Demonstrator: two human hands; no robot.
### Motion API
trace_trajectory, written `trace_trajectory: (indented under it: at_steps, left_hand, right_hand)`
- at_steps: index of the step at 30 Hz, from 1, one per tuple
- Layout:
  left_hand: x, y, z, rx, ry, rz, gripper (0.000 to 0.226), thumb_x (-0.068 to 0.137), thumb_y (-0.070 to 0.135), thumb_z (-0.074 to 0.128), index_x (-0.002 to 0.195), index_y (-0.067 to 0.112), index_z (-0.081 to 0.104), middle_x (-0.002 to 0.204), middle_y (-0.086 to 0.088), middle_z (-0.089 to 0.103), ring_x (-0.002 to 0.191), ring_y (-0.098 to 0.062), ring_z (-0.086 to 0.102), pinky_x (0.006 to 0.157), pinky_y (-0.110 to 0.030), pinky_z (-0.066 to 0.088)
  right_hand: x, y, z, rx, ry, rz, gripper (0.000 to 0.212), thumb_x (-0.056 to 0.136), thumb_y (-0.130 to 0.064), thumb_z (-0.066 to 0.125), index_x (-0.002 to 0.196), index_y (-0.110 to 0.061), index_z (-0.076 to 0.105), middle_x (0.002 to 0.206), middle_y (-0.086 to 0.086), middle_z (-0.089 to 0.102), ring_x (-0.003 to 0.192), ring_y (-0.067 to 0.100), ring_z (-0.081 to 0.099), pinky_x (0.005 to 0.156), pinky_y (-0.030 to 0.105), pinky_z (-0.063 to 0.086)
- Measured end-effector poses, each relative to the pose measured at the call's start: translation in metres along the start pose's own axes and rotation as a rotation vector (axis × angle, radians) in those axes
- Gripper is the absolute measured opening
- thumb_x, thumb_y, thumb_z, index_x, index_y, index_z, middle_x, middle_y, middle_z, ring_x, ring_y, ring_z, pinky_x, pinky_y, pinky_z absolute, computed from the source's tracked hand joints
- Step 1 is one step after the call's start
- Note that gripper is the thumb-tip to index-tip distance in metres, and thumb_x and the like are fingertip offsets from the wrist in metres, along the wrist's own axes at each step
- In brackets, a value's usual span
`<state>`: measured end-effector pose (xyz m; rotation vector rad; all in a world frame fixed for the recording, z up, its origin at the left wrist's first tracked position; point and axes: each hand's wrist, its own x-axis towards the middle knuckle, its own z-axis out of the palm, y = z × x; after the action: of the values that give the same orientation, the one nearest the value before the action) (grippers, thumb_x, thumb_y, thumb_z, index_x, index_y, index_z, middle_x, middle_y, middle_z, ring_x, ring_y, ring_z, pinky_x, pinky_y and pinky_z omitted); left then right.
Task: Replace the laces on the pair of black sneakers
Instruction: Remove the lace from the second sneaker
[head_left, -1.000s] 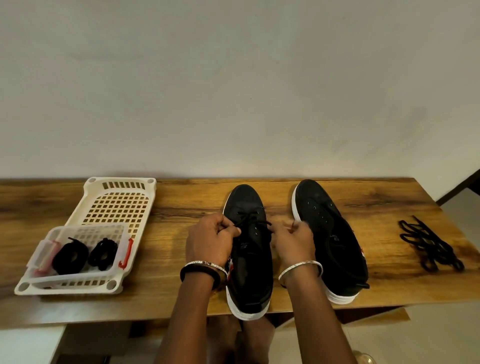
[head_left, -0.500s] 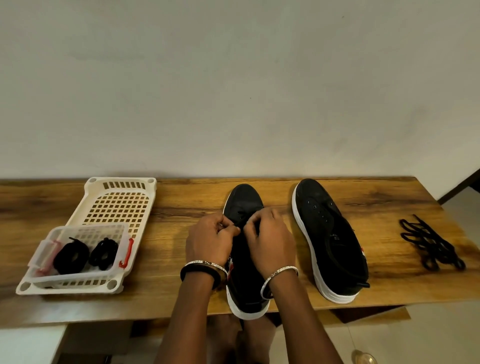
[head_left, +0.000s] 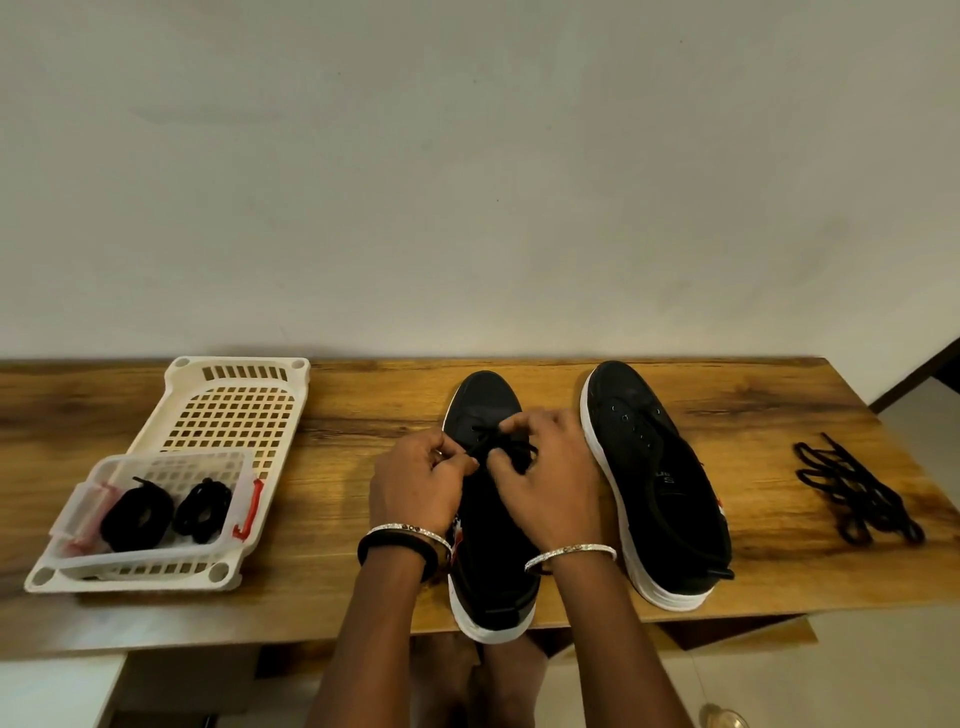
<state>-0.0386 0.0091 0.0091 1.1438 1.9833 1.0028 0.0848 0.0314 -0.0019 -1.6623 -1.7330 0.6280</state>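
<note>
Both hands — left (head_left: 415, 486), right (head_left: 550, 480) — grip pinching the lace (head_left: 501, 441); insole print (head_left: 666, 477) seemingly unreadable.

Plain pale wall (head_left: 467, 182) behind wooden table (head_left: 363, 410), light floor (head_left: 857, 675)

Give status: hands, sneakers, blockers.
Left hand and right hand both pinching the black lace on the left sneaker. Right sneaker unlaced, eyelets bare. Loose laces lie apart at right; nothing blocking.
</note>
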Motion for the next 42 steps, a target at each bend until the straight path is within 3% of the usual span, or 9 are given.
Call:
trace_trajectory:
  at_steps: [2, 9, 15, 18, 24, 28, 34, 40, 42]
  left_hand:
    - [0.001, -0.001, 0.000, 0.009, -0.004, 0.001, 0.016, 0.077, 0.018, 0.075, 0.065, 0.024, 0.068, 0.062, 0.006, 0.065, 0.060, -0.012, 0.060, 0.054, -0.026, 0.040]
    - [0.000, -0.001, 0.001, -0.009, -0.005, 0.003, 0.016, 0.078, 0.016, 0.076, 0.066, 0.023, 0.068, 0.066, 0.005, 0.067, 0.065, -0.013, 0.062, 0.058, -0.026, 0.044]
    - [0.000, -0.001, 0.000, -0.021, -0.005, -0.008, 0.015, 0.077, 0.017, 0.078, 0.068, 0.024, 0.069, 0.068, 0.005, 0.068, 0.066, -0.012, 0.063, 0.056, -0.024, 0.041]
    - [0.000, -0.001, -0.001, -0.027, -0.011, -0.005, 0.014, 0.078, 0.017, 0.077, 0.068, 0.022, 0.069, 0.068, 0.005, 0.068, 0.066, -0.012, 0.063, 0.057, -0.023, 0.041]
    - [0.000, -0.001, 0.001, -0.033, -0.003, -0.014, 0.014, 0.077, 0.017, 0.077, 0.067, 0.021, 0.069, 0.068, 0.005, 0.067, 0.067, -0.011, 0.062, 0.057, -0.023, 0.039]
    - [0.000, -0.002, 0.001, -0.014, -0.008, -0.005, 0.013, 0.078, 0.017, 0.075, 0.069, 0.023, 0.069, 0.068, 0.006, 0.067, 0.067, -0.010, 0.063, 0.058, -0.026, 0.043]
    - [0.001, -0.004, 0.003, -0.038, 0.018, -0.003, 0.014, 0.078, 0.015, 0.077, 0.077, 0.025, 0.068, 0.067, 0.001, 0.068, 0.065, -0.016, 0.065, 0.058, -0.030, 0.050]
    - [0.003, -0.008, 0.006, -0.021, 0.032, 0.042, 0.014, 0.080, 0.012, 0.073, 0.082, 0.025, 0.069, 0.065, 0.005, 0.067, 0.062, -0.011, 0.064, 0.059, -0.027, 0.048]
    - [0.003, -0.008, 0.009, 0.044, 0.055, 0.076, 0.012, 0.084, 0.015, 0.071, 0.084, 0.027, 0.069, 0.064, 0.008, 0.065, 0.060, -0.008, 0.062, 0.055, -0.025, 0.046]
  right_hand:
    - [-0.002, -0.002, 0.006, -0.126, -0.090, -0.051, 0.025, 0.086, -0.031, 0.070, 0.111, -0.028, 0.064, 0.114, -0.010, 0.051, 0.100, 0.007, 0.053, 0.079, 0.023, 0.048]
    - [-0.003, -0.002, 0.016, -0.241, -0.009, -0.051, 0.012, 0.098, -0.029, 0.054, 0.099, -0.020, 0.063, 0.103, -0.005, 0.055, 0.093, 0.012, 0.054, 0.071, 0.024, 0.041]
    - [0.007, 0.010, 0.005, 0.489, 0.184, 0.521, 0.018, 0.096, -0.020, 0.048, 0.093, -0.008, 0.061, 0.081, 0.004, 0.067, 0.074, 0.023, 0.063, 0.067, 0.036, 0.049]
    - [0.006, 0.021, -0.001, 0.377, 0.096, 0.697, 0.022, 0.089, -0.029, 0.053, 0.090, -0.010, 0.065, 0.079, 0.007, 0.069, 0.070, 0.025, 0.064, 0.066, 0.041, 0.053]
    - [0.000, 0.003, -0.008, 0.070, 0.235, 0.263, 0.025, 0.089, -0.024, 0.066, 0.110, -0.024, 0.053, 0.113, -0.006, 0.046, 0.073, 0.001, 0.047, 0.057, 0.017, 0.034]
    - [-0.001, 0.002, 0.003, 0.016, -0.059, 0.054, 0.024, 0.082, -0.032, 0.073, 0.103, -0.029, 0.062, 0.109, -0.010, 0.057, 0.096, 0.004, 0.056, 0.083, 0.026, 0.051]
    - [-0.001, 0.008, -0.002, -0.147, -0.171, 0.042, 0.049, 0.070, -0.045, 0.079, 0.112, -0.031, 0.058, 0.116, -0.011, 0.051, 0.105, 0.009, 0.055, 0.087, 0.030, 0.054]
    - [0.001, 0.011, -0.006, 0.075, -0.027, 0.186, 0.004, 0.084, -0.021, 0.069, 0.087, -0.024, 0.068, 0.088, -0.009, 0.067, 0.080, 0.010, 0.063, 0.071, 0.028, 0.052]
    - [0.002, 0.013, -0.006, 0.162, -0.006, 0.260, 0.009, 0.084, -0.017, 0.066, 0.078, -0.023, 0.069, 0.078, -0.006, 0.069, 0.075, 0.011, 0.064, 0.069, 0.031, 0.052]
